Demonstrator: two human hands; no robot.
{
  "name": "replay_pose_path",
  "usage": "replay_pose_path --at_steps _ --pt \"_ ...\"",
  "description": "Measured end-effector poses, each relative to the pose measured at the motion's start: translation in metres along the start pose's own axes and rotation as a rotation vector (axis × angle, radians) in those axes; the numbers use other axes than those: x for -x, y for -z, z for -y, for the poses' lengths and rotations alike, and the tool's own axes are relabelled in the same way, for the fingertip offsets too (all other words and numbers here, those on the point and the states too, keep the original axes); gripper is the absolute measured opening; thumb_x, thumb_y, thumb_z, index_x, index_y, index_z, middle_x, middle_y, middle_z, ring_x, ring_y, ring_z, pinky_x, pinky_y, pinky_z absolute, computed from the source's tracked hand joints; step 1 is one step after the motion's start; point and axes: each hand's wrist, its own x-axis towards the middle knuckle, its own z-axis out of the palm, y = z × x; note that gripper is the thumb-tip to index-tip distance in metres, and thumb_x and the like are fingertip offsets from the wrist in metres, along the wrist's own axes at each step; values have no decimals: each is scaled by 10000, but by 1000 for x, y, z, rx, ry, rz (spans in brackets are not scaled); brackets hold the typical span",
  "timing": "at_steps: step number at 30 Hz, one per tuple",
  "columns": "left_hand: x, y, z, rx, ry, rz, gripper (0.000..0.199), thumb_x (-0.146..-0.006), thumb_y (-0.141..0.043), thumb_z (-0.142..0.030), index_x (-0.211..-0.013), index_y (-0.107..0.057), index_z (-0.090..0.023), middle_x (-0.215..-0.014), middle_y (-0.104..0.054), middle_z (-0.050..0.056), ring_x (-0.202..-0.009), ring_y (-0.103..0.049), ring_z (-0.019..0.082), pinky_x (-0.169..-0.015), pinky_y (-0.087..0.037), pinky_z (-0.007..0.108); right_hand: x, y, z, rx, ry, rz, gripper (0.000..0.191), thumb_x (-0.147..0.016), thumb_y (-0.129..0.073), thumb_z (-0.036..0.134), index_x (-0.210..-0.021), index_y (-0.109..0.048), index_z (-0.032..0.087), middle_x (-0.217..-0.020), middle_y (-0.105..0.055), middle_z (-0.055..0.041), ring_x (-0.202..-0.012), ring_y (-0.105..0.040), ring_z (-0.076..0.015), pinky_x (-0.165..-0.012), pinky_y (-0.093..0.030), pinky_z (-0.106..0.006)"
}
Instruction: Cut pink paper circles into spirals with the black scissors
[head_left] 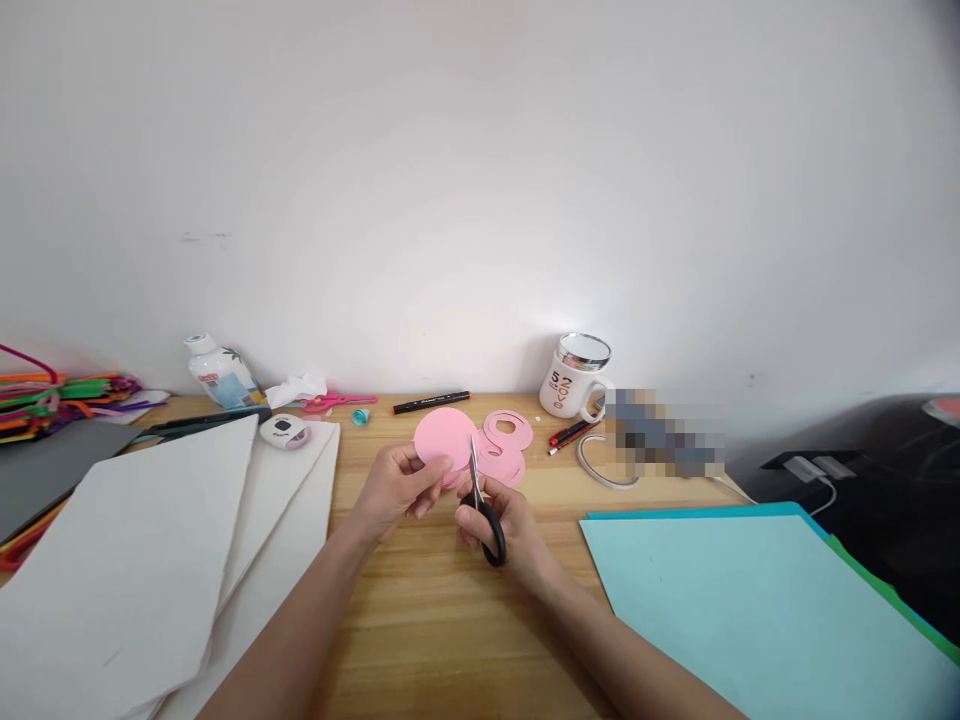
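Pinched in my left hand point(399, 488) is a pink paper circle point(442, 436), held up above the table. My right hand point(506, 520) grips a pair of scissors point(491, 530) with black handles, its blades pointing up at the circle's right edge. Whether the blades touch the paper I cannot tell. Behind the scissors lie pink paper offcuts point(517, 465), curved strips with round holes, on the wooden table. Part of the pink paper under the circle is hidden by my fingers.
White sheets point(135, 560) lie at left, with a white and pink tape dispenser point(283, 431) on them. Pink scissors point(337, 401), a black marker point(431, 402) and a white mug point(574, 378) stand or lie near the wall. Light blue paper point(750, 600) covers the right side.
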Motion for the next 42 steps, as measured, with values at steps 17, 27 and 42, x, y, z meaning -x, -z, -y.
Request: replay_pose_path --at_steps 17,27,42 --pt "0 3 8 -112 -34 66 259 -704 -652 -318 -560 -587 -114 -394 -433 -61 -325 -311 17 -338 -190 163 -1 -1 5 26 18 13 391 -592 -769 383 -800 -507 180 -582 -457 57 -503 -333 -78 -455 -240 -201" --pt "-1 6 10 -129 -40 67 236 -718 -633 -328 -615 -650 -117 -393 -433 -57 -341 -306 24 -363 -190 171 1 0 4 68 3 -3 386 -616 -715 451 -804 -502 189 -541 -425 70 -462 -331 -78 -449 -246 -211" --pt "-2 6 8 -94 -24 35 270 -682 -651 -293 -504 -535 -127 -377 -426 -64 -329 -292 23 -342 -176 177 1 -1 4 60 21 9 359 -644 -694 447 -791 -504 180 -504 -442 69 -433 -379 -86 -434 -311 -216"
